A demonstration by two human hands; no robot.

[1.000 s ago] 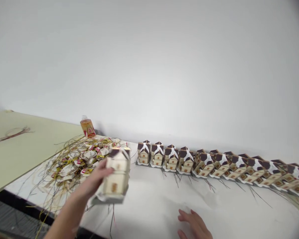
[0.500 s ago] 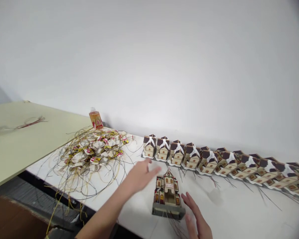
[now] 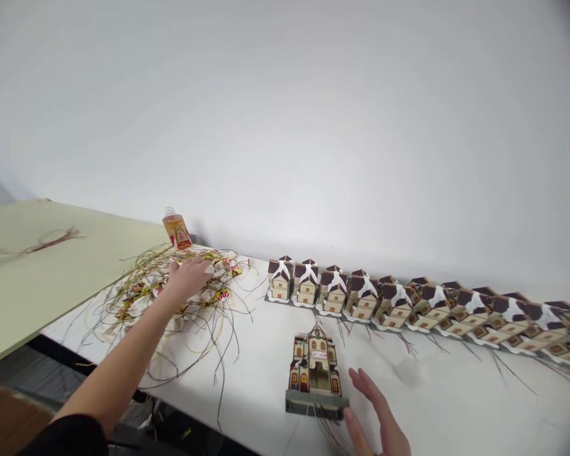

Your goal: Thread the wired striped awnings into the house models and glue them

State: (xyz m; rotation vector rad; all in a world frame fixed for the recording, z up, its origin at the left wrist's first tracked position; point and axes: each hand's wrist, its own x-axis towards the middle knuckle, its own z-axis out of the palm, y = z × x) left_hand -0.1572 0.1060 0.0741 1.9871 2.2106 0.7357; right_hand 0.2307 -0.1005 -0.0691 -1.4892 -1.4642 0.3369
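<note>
Surface: one white table [image 3: 261, 380], set against a plain pale wall [image 3: 285, 126]. Landmark: one lone house [image 3: 318, 347], decorated front upward, base toward me, apparently lying on its back, thin wires [image 3: 330, 434] trailing from the base.

My left hand [image 3: 190, 278]: beyond the lone house and to its left, reached onto a heap of small wired pieces [image 3: 175, 323]. Fingers bent down among them; whether they are closed on a piece, I cannot tell.

My right hand [image 3: 377, 411]: just right of the lone house, thumb and fingers apart, nothing held. Thumb tip near the base corner; contact cannot be told.

Step in hand, as I judge it: reaching into the heap, lone house lying within reach. Taking a piece would call for a narrow pinch and care with the tangled leads.

Further out: one bottle of amber liquid [image 3: 177, 231], upright, behind the heap, far left of the lone house; one row of snow-roofed houses [image 3: 332, 294], upright, behind the lone house and running off to its right.
</note>
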